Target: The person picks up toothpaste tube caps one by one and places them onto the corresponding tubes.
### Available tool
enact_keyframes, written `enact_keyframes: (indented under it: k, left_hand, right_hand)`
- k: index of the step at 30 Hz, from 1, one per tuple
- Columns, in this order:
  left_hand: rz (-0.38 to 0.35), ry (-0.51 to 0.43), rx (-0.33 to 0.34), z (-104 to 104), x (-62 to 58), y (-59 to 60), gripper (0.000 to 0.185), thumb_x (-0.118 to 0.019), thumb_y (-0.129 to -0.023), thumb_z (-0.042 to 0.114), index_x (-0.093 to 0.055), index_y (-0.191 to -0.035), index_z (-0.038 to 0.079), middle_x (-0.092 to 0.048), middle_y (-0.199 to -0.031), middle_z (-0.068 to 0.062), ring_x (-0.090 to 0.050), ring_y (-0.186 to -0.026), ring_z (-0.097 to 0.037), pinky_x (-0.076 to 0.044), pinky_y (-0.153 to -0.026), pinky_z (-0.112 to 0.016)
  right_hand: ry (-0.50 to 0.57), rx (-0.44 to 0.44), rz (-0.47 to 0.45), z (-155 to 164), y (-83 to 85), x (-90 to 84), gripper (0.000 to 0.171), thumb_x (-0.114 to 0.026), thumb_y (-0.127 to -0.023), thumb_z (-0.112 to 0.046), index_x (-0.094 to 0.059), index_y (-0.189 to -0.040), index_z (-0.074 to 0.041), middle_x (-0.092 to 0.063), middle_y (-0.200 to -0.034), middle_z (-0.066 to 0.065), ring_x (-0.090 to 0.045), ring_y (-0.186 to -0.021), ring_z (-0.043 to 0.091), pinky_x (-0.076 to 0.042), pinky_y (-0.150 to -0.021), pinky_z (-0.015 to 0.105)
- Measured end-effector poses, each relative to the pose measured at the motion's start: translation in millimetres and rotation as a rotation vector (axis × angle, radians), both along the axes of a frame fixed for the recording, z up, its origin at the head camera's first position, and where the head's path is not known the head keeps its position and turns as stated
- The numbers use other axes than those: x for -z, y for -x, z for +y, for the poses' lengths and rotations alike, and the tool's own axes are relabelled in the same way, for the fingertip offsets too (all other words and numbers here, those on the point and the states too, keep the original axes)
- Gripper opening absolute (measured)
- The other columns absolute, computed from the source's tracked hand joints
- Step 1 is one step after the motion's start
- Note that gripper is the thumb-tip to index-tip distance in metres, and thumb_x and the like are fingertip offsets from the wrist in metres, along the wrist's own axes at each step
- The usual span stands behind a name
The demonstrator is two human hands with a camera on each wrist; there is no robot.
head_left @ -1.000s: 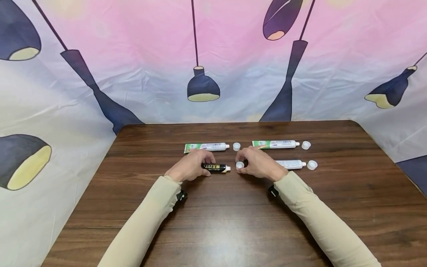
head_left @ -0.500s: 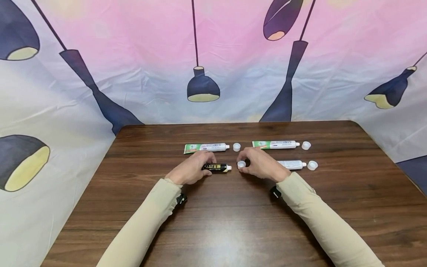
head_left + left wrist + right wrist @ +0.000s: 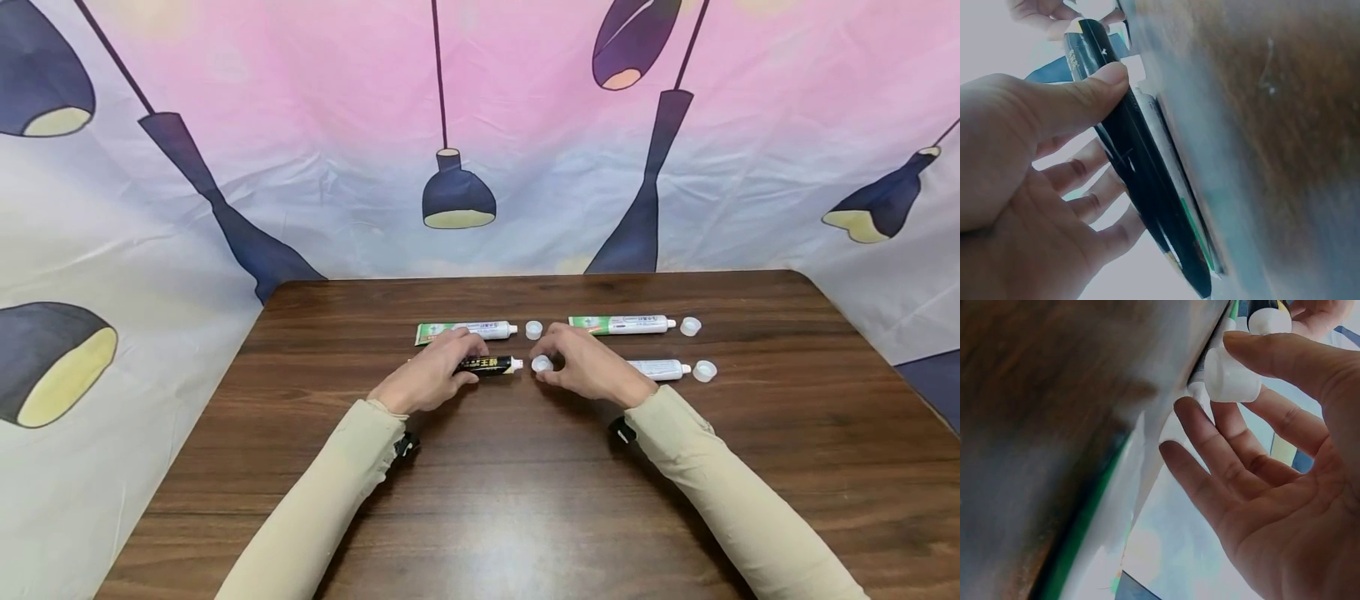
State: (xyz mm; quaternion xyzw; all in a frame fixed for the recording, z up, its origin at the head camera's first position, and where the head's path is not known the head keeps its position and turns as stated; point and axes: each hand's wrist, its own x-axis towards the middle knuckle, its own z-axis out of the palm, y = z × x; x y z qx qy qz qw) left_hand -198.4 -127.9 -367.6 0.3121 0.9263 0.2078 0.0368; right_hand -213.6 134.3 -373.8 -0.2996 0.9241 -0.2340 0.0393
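Your left hand (image 3: pixel 431 377) grips the black toothpaste tube (image 3: pixel 489 365), thumb pressed on its side, holding it just above the wooden table (image 3: pixel 480 500) near the middle, nozzle pointing right. Just right of that nozzle, your right hand (image 3: pixel 592 368) pinches a white cap (image 3: pixel 542 363) between thumb and forefinger, the other fingers spread loosely. Behind your hands lie a green-and-white tube (image 3: pixel 465 331) with a loose cap (image 3: pixel 533 329), and further right two more tubes (image 3: pixel 622 323), each with its own cap (image 3: pixel 690 326) beside it.
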Motion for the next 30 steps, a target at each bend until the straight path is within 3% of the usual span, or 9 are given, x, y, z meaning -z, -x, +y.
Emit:
enact_keyframes:
  k: [12,20,30]
  left_hand:
    - [0.093,-0.061,0.033,-6,-12.0,-1.7,0.026,-0.068,-0.097,0.007,-0.062,-0.122,0.005,-0.063,-0.124,-0.008,-0.057,-0.119,-0.026,-0.047,-0.104,-0.042]
    - [0.089,-0.065,0.009,-5,-21.8,-5.1,0.026,-0.067,-0.098,0.010,-0.063,-0.124,0.008,-0.062,-0.124,-0.005,-0.056,-0.120,-0.024,-0.048,-0.104,-0.042]
    - [0.153,-0.067,0.024,-1,-21.3,-11.0,0.025,-0.070,-0.096,0.007,-0.063,-0.120,0.011,-0.062,-0.118,-0.002,-0.054,-0.106,-0.021,-0.048,-0.096,-0.040]
  right_hand:
    - [0.045,-0.034,0.014,1,-0.6,-11.9,0.025,-0.075,-0.090,-0.008,-0.076,-0.115,-0.010,-0.059,-0.102,0.005,-0.059,-0.079,0.013,-0.050,-0.072,0.027]
    - [0.117,-0.025,0.045,0,-2.0,-18.6,0.028,-0.078,-0.088,-0.010,-0.072,-0.116,-0.008,-0.066,-0.104,0.003,-0.062,-0.081,0.012,-0.052,-0.073,0.029]
    - [0.250,-0.035,-0.048,-2,-10.0,-21.1,0.017,-0.078,-0.090,-0.010,-0.071,-0.105,-0.012,-0.073,-0.099,0.000,-0.070,-0.083,0.007,-0.057,-0.075,0.029]
